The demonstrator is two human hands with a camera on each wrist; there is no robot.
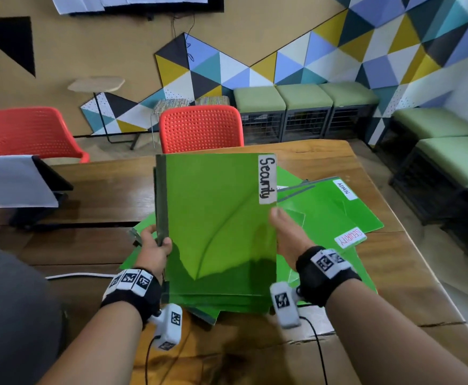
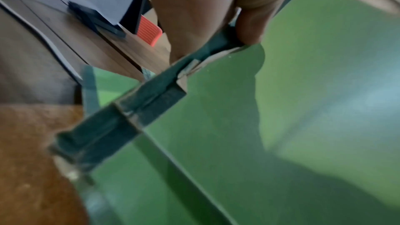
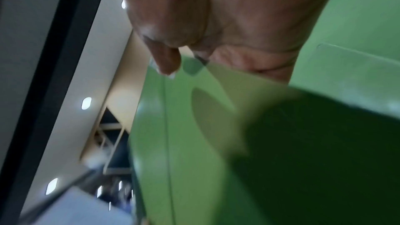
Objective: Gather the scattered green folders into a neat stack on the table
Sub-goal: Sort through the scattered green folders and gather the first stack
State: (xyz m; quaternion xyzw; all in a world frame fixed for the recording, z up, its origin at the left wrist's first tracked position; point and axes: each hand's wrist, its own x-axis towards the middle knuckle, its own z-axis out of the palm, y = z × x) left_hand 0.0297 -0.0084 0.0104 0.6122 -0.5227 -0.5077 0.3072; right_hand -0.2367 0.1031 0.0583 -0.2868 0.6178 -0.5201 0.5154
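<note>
gripping the "security" folder (image 1: 216, 218): left hand (image 1: 155, 250) spine, right hand (image 1: 289, 237) edge.

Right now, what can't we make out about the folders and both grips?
- Right hand fingers: head view, hidden behind the held folders; right wrist view blurred.
- Held folder count: lower edges overlap.
- Folder under the bundle: label covered in head view.
- Left hand: left wrist view blurred, though thumb pinches the spine.
</note>
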